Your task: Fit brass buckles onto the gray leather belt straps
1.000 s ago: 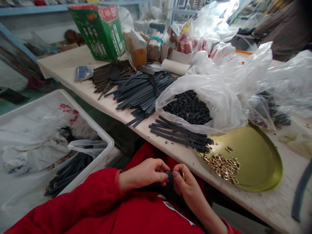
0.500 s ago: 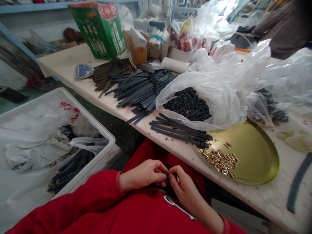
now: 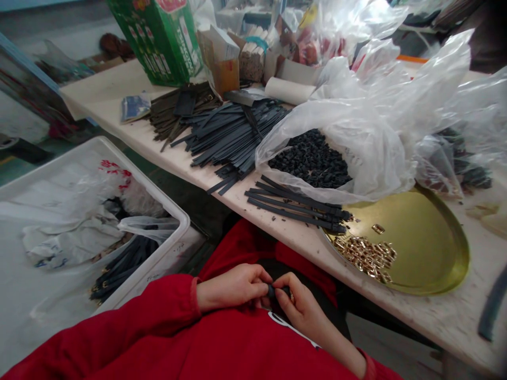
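Both my hands meet in my lap, below the table edge. My left hand (image 3: 233,287) is closed in a pinch on a small dark strap piece (image 3: 271,291). My right hand (image 3: 301,306) pinches the same piece from the other side, fingers curled. On the table just ahead lie a few dark straps (image 3: 293,206), a brass-coloured round tray (image 3: 428,248) with a heap of small gold buckles (image 3: 366,256), and a plastic bag of small black loops (image 3: 311,158).
A big pile of dark straps (image 3: 229,137) lies further left on the table. A green carton (image 3: 162,37) and small boxes stand at the back. A white bin (image 3: 174,211) with bags and finished straps sits to my left. Crumpled plastic bags (image 3: 415,100) cover the right.
My hands have sunk a little lower and closer to my body, still working the same small piece. The view has tilted slightly.
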`<action>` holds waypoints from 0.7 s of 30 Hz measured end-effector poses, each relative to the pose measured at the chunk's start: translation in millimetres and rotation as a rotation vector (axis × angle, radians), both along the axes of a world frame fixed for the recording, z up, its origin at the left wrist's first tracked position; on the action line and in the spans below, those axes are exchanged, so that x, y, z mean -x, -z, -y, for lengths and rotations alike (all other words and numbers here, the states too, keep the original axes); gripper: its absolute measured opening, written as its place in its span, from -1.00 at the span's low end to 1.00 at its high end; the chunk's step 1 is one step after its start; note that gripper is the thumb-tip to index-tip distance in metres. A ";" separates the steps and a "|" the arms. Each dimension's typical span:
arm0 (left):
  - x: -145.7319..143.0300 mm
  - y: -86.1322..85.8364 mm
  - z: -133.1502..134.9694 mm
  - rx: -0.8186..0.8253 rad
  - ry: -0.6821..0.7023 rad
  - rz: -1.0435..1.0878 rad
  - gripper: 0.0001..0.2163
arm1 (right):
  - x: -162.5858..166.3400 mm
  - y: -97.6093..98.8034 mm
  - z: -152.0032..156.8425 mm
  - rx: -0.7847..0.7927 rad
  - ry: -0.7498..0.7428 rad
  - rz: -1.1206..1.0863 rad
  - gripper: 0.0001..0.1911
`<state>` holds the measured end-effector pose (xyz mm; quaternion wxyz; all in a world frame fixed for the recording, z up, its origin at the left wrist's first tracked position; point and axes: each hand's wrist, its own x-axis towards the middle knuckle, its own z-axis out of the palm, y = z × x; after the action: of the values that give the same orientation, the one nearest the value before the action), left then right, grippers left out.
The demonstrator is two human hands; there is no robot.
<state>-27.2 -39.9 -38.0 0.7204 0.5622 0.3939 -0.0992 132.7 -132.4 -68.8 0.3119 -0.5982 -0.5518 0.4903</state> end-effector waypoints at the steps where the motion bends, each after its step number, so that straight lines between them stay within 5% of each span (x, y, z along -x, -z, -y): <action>1: 0.8 -2.1 -0.7 -0.030 0.058 -0.021 -0.86 | 0.5 -0.2 0.6 0.017 0.019 -0.008 -0.87; 5: 4.7 -4.7 -1.6 -0.206 0.221 -0.017 -0.76 | 2.4 0.3 2.7 0.045 0.046 -0.033 -0.88; 16: 9.9 3.6 11.6 -0.287 0.208 0.009 -0.77 | 2.2 6.0 9.0 0.021 -0.015 -0.016 -0.93; 21: 10.0 5.2 12.8 -0.522 0.279 0.018 -0.74 | 7.6 11.5 12.0 0.067 0.080 -0.104 -0.88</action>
<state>-37.2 -52.7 -43.1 0.5341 0.7781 0.3187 -0.0875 125.1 -144.5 -80.2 0.3393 -0.6038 -0.4938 0.5258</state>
